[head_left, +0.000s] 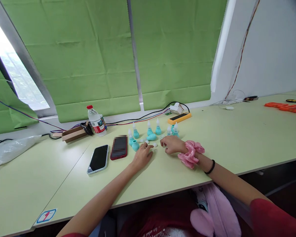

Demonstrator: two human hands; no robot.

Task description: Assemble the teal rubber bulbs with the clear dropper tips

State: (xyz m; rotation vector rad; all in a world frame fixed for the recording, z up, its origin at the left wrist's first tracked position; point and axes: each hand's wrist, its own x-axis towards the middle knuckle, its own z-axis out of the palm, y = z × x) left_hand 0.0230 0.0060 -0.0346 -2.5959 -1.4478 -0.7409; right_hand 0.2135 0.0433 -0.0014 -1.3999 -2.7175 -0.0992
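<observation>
My left hand rests on the table with its fingers stretched out among small whitish pieces. One round white piece lies by its index fingertip. My right hand is just to the right, fingers bent down, with a gap between thumb and index finger and nothing visible in it. Behind both hands stand several teal squeeze bulbs with clear nozzles, such as this bulb. A teal bulb without a nozzle stands left of my left hand, and another teal bulb lies on its side. My right hand partly hides some bulbs.
Left of my hands lie a red-cased phone and a light-cased phone. A water bottle, an open cardboard box, cables and a yellow power strip line the back. Orange tools lie far right.
</observation>
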